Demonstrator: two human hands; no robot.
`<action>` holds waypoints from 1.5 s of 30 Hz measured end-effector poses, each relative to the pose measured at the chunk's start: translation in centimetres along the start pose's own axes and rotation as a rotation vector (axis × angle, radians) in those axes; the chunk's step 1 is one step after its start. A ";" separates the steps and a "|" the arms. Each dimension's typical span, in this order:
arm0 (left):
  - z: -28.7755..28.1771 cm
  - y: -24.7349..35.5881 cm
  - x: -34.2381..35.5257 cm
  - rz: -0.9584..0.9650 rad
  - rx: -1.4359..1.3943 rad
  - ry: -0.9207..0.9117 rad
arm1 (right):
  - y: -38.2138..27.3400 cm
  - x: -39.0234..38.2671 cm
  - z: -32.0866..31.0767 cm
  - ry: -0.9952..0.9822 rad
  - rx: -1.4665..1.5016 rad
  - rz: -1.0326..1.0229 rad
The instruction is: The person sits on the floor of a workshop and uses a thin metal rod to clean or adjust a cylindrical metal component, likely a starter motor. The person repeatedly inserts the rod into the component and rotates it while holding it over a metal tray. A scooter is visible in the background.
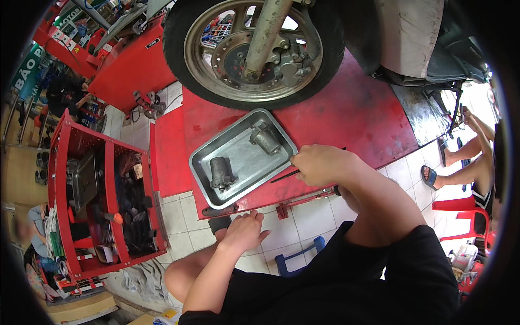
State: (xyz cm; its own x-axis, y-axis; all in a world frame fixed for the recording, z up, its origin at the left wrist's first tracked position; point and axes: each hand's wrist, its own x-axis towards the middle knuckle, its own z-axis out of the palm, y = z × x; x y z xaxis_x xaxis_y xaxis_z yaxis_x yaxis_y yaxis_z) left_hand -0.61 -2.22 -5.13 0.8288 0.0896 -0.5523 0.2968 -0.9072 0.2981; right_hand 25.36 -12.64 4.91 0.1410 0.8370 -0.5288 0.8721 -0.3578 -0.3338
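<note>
A metal tray on the red work surface holds two dull grey cylindrical motors that look like starter motors. One motor lies near the tray's left side, the other motor near its far right corner. My right hand is closed beside the tray's right edge, with a thin dark rod sticking out from under its fingers toward the tray. The rod's grip is hidden by the hand. My left hand hangs above the near edge of the surface, fingers loosely apart, holding nothing.
A motorcycle's front wheel stands just beyond the tray. A dark tool handle lies at the near edge. To the left is a red tool cart; a blue stool stands below. At right a person in sandals sits near a red chair.
</note>
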 end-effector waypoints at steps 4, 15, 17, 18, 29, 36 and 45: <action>-0.7 0.2 -0.1 -0.023 0.001 0.034 | 0.2 0.3 0.9 0.044 -0.019 -0.084; -1.5 -0.1 -1.0 -0.007 0.021 0.160 | -1.0 0.7 1.0 0.074 -0.039 -0.114; -1.4 -0.2 -1.1 -0.017 0.016 0.150 | -1.1 0.8 1.0 0.068 -0.040 -0.119; -1.4 -0.2 -1.1 -0.026 0.011 0.128 | -1.2 0.8 1.0 0.064 -0.043 -0.117; -1.4 -0.2 -1.2 -0.033 0.011 0.112 | -1.0 1.1 1.2 0.039 -0.045 -0.120; -1.4 -0.1 -1.1 -0.037 0.015 0.084 | -1.1 0.9 0.9 0.076 -0.038 -0.129; -1.5 0.0 -1.0 -0.052 0.012 0.043 | -0.3 1.7 1.7 0.382 -0.040 -0.229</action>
State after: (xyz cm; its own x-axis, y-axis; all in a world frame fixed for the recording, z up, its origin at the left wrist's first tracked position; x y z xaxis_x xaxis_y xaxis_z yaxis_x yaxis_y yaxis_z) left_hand -0.73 -1.69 -3.43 0.8322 0.1537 -0.5328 0.3342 -0.9057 0.2607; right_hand 24.53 -11.76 2.77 0.0990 0.9883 -0.1162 0.9174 -0.1359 -0.3740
